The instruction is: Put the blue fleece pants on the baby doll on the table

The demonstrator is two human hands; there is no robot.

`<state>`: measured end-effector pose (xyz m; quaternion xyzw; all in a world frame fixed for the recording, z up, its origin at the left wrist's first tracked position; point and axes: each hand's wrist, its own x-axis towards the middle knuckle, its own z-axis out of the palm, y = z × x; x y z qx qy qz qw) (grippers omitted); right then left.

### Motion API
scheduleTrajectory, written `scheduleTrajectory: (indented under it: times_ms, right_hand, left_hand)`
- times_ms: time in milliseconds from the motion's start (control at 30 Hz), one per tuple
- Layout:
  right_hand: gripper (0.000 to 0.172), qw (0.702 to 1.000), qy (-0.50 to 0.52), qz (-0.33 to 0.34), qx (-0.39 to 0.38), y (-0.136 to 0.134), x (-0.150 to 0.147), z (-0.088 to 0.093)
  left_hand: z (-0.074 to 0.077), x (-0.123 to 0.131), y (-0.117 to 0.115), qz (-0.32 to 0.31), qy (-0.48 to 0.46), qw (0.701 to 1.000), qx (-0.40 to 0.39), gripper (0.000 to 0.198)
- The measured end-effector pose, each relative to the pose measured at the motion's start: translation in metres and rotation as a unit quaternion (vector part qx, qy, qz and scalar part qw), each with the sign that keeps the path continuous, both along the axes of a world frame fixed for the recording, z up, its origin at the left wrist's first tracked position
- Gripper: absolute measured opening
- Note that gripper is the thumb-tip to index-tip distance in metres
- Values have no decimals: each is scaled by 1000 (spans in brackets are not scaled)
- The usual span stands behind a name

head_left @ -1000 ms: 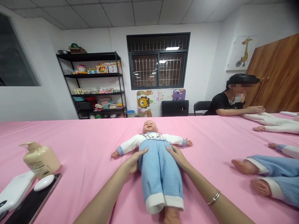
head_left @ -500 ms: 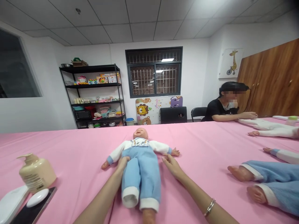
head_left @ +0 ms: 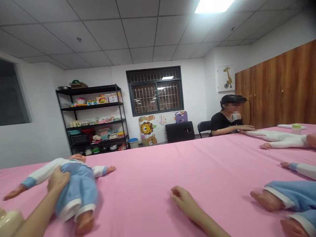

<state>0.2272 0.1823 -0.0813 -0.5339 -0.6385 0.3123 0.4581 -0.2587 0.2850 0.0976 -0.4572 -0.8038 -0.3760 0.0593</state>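
Note:
A baby doll (head_left: 80, 177) in a white-sleeved top and blue trousers with white cuffs lies on its back at the left of the table. My left hand (head_left: 58, 179) is closed on the side of its clothed waist, its fingertips partly hidden. One bare foot (head_left: 84, 222) shows below a cuff; at the other cuff I see no foot. My right hand (head_left: 184, 200) hovers over or rests on the pink cloth (head_left: 145, 184), well apart from the doll. Its fingers are loosely curled, with a gap by the thumb and nothing between them.
A cream pump bottle (head_left: 10, 222) is cut off at the lower left. Another doll in blue trousers (head_left: 293, 194) lies at the right edge. Beyond it, a seated person (head_left: 223, 123) touches a doll in white (head_left: 283, 138). Shelves (head_left: 93, 121) stand behind the table.
My left hand has shifted the doll from the middle to the left side of the table. My right hand is now apart from the doll. The view has tilted upward.

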Motion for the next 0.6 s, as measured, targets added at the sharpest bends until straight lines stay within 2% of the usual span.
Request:
scheduleTrajectory:
  times_ms: [67, 133, 200, 267, 333, 400, 433, 500, 600]
  right_hand:
    - [30, 1000, -25, -3, -4, -1, -1, 0]
    - [30, 999, -50, -8, -9, -4, -3, 3]
    - [31, 997, -69, -7, -14, -7, -4, 6]
    - [32, 996, -82, 3, -18, -9, -5, 10]
    - [32, 996, -91, 13, -17, -10, -5, 12]
    - [32, 995, -99, 17, -10, -9, -4, 12]
    - [31, 995, -103, 19, -5, -9, -3, 11]
    - [31, 994, -111, 24, 4, -9, -2, 9]
    - [30, 992, -123, 28, 23, -9, -3, 4]
  left_hand:
    - [-1, -33, 8, 27, 46, 999, 2, 57]
    - [-5, -58, 13, 9, 98, 995, 23, 56]
    - [-13, -69, 16, -7, 140, 990, 34, 53]
    - [-22, -66, 17, 15, 149, 989, 20, 50]
    - [-33, -48, 15, 57, 159, 986, -3, 44]
    - [-45, -18, 9, 74, 234, 969, -12, 38]
    - [-52, 1, 4, 62, 280, 957, -32, 37]
    - [-65, 47, -10, -15, 390, 920, -29, 43]
    - [-85, 124, -48, -169, 388, 901, -94, 54]
